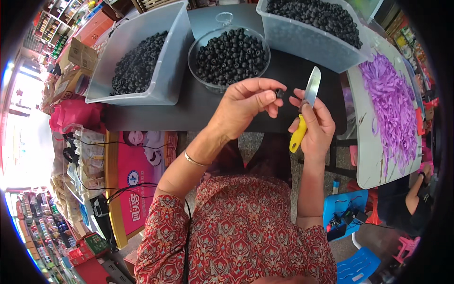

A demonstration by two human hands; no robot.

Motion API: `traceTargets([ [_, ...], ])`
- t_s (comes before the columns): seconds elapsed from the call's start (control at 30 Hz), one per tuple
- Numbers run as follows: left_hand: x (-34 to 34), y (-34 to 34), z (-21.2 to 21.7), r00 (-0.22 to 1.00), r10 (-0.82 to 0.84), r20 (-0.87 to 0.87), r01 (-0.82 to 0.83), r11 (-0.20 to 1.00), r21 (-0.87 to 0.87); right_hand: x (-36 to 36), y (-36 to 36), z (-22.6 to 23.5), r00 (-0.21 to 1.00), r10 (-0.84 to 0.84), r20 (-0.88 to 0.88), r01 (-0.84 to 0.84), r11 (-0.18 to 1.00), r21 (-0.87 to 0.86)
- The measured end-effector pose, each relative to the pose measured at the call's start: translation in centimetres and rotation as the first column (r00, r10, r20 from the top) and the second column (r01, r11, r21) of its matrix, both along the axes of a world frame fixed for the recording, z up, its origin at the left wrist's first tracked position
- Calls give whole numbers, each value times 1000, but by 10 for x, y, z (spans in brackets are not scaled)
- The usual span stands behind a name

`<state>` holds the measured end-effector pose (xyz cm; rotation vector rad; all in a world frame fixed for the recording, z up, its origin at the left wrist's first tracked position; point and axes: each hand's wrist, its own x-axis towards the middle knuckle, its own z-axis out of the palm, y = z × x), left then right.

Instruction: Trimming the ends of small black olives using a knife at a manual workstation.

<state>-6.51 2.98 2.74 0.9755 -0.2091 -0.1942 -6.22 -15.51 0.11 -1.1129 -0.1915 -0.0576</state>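
Observation:
Between the thumb and fingers of my left hand (248, 104) I pinch a small round black bead (279, 93). My right hand (318, 123) is closed around a small knife with a yellow handle (298, 135); its silvery blade (312, 86) points up and away from me. The two hands are close together but apart, above the near edge of a black table (203, 111). Just beyond them stands a clear round bowl (190, 59) heaped with black beads (231, 57) like the one I hold.
Translucent tubs, one at the left (163, 87) and one at the back right (312, 54), hold more black beads. A white table (373, 175) at the right carries a heap of purple ribbons (390, 109). A blue plastic stool (347, 201) stands below it, near another person's arm (415, 193).

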Motion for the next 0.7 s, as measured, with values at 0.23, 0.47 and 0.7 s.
traceTargets([
  [0.23, -25, -21, -18, 999, 36, -41, -38, 997, -71, -30, 4, 14, 966, -9, 257, 52, 986, -161],
  [0.47, -38, -26, -29, 996, 85, 32, -85, 996, 6, -40, 12, 10, 960, 4, 279, 72, 963, -261],
  [0.7, -43, -19, -33, 998, 55, -35, -55, 998, -21, -41, 2, 15, 989, 102, 107, -85, 985, -150],
])
